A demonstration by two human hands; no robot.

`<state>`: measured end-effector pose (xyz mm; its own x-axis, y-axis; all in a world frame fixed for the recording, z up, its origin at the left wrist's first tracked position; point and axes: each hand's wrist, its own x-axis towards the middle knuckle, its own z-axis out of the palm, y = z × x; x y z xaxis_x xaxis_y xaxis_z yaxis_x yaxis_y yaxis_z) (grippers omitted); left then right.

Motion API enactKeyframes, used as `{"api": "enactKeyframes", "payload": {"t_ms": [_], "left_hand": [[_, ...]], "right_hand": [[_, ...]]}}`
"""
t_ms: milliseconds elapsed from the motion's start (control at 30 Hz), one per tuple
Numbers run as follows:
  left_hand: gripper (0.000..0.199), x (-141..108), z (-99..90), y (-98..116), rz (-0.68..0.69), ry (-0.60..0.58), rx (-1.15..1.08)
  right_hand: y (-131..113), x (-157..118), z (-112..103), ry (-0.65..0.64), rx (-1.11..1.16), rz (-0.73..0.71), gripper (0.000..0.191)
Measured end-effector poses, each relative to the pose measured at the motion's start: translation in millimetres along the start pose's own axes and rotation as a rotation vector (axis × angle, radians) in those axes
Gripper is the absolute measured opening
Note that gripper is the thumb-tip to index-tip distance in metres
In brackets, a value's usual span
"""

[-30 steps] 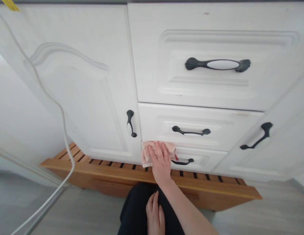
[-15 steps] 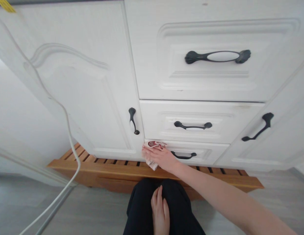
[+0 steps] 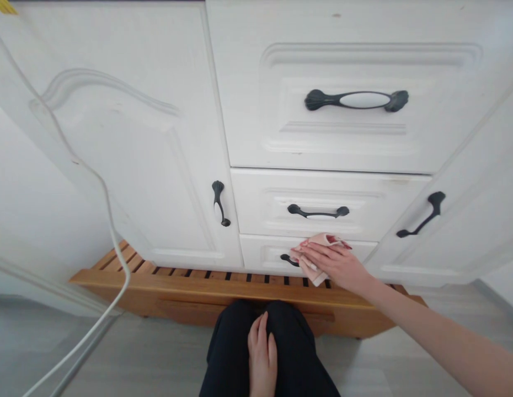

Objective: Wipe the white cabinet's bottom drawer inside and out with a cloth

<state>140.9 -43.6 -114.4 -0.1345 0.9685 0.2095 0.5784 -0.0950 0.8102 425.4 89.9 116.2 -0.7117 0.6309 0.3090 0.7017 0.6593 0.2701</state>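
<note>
**One cloth, pressed flat to bottom drawer**

One pink cloth, soft, light, limp; judged best pinned under a flat palm or pinched at a folded edge. Right hand lies on it, fingers spread, against the drawer, covering part of the handle. Left hand, at 7 o'clock, rests loosely open on the lap, empty. Wooden rack below.

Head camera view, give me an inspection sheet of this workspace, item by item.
Surface: white bottom drawer front, shut.
Job's things: pink cloth pressed flat on that drawer, covering part of its black handle.
Clutter: nothing seen.
Grippers: right hand flat on the cloth; left hand resting on a dark-trousered lap.
Cables: white cord hanging at left.
Surroundings: white cabinet doors, two upper drawers, wooden slatted platform, grey floor.
</note>
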Motion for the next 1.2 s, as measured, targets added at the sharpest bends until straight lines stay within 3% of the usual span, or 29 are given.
{"api": "enactKeyframes", "payload": {"t_ms": [267, 433, 533, 600, 667, 700, 833, 900, 967, 1033, 1200], "left_hand": [[0.043, 0, 2.8, 0, -0.001, 0.000, 0.004], [0.043, 0, 3.2, -3, 0.030, -0.006, 0.039], [0.044, -1, 5.7, -8, 0.040, 0.003, 0.066], [0.044, -1, 8.7, -12, 0.055, 0.019, 0.078], [0.044, -2, 11.9, -15, 0.068, 0.040, 0.087], [0.044, -3, 13.1, -15, 0.073, 0.047, 0.087], [0.043, -3, 13.8, -11, 0.060, 0.054, 0.064], [0.043, -2, 12.6, -10, 0.045, 0.059, 0.050], [0.044, -2, 11.3, -10, 0.036, 0.057, 0.037], [0.044, -2, 10.4, -11, 0.030, 0.034, 0.026], [0.046, -1, 11.6, -10, -0.031, 0.011, -0.014]], "right_hand": [[24, -88, 17, 0.046, -0.150, 0.197, 0.075], [3, -118, 53, 0.111, -0.211, 0.344, 0.067], [-23, -117, 82, 0.137, -0.141, 0.387, 0.061], [-43, -102, 91, 0.216, -0.056, 0.364, 0.052], [-65, -75, 84, 0.331, 0.029, 0.274, 0.044], [-76, -57, 73, 0.393, 0.061, 0.212, 0.042], [-103, 33, 18, 0.498, 0.092, 0.209, 0.043], [-105, 78, 7, 0.615, 0.054, 0.232, 0.049], [-101, 116, 17, 0.622, 0.015, 0.279, 0.052], [-100, 141, 43, 0.551, 0.013, 0.256, 0.059], [-121, 161, 106, 0.377, 0.103, 0.150, 0.075]]}}
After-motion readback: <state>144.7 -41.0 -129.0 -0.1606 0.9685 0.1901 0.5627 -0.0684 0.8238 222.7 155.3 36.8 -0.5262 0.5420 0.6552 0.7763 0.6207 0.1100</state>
